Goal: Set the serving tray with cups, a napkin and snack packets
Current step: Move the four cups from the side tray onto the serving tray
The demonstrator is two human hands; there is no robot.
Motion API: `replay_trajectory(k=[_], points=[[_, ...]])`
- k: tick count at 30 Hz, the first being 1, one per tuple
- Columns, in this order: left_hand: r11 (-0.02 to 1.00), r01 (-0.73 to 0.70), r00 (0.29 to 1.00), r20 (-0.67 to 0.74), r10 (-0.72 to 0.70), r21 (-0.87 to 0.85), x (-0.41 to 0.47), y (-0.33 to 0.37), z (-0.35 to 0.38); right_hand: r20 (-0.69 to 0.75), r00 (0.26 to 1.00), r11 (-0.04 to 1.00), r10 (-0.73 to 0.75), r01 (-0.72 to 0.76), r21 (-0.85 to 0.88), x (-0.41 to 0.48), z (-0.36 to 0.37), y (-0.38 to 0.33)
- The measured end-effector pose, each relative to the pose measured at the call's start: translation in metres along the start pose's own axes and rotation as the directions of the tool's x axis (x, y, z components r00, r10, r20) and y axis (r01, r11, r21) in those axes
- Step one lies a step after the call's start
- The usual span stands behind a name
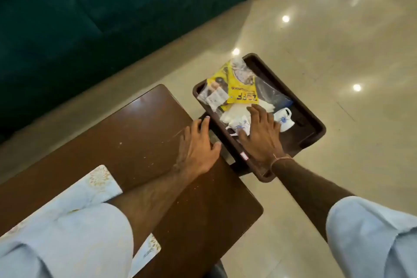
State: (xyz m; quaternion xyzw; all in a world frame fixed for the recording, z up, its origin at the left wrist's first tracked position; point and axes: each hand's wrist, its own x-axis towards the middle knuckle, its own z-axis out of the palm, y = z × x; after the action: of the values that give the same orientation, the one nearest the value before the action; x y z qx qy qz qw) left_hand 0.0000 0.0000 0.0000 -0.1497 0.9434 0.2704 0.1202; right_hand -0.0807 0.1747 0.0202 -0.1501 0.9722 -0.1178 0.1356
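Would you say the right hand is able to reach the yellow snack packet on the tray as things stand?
Probably yes. The right hand already lies inside the tray, its fingertips just short of the yellow snack packet, with only the white napkin beneath them.

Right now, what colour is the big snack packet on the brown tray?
Yellow snack packet, with dark lettering; the head view shows it.

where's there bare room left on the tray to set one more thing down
The tray is bare along its right side, between the right-hand cup and the right rim, running up past the clear bag. The left and middle are crowded: yellow snack packet, small packets, napkin, and the right hand over a second cup.
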Motion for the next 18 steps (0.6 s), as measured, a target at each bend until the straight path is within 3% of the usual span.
replay_trajectory(k=[3,6,11,14,18], points=[[0.994,-0.093,0.996,-0.007,0.094,0.054,0.028,0.032,0.018,-0.047,0.997,0.997,0.062,-0.064,-0.032,0.019,-0.006,0.031],[0.990,-0.123,0.992,0.036,0.121,0.071,0.052,0.055,0.034,0.055,0.991,0.992,0.121,-0.124,0.041,0.039,-0.005,0.052],[0.998,-0.059,0.998,0.019,0.059,-0.025,0.080,0.065,0.055,0.240,0.965,0.991,0.108,-0.123,0.048,0.068,0.004,0.074],[0.998,-0.032,0.998,0.051,0.029,0.046,0.088,0.064,0.064,0.340,0.936,0.995,0.089,-0.101,0.018,0.080,0.011,0.081],[0.999,0.012,0.996,0.083,-0.015,0.036,0.096,0.068,0.068,0.378,0.923,0.996,0.072,-0.087,0.023,0.091,0.008,0.087]])
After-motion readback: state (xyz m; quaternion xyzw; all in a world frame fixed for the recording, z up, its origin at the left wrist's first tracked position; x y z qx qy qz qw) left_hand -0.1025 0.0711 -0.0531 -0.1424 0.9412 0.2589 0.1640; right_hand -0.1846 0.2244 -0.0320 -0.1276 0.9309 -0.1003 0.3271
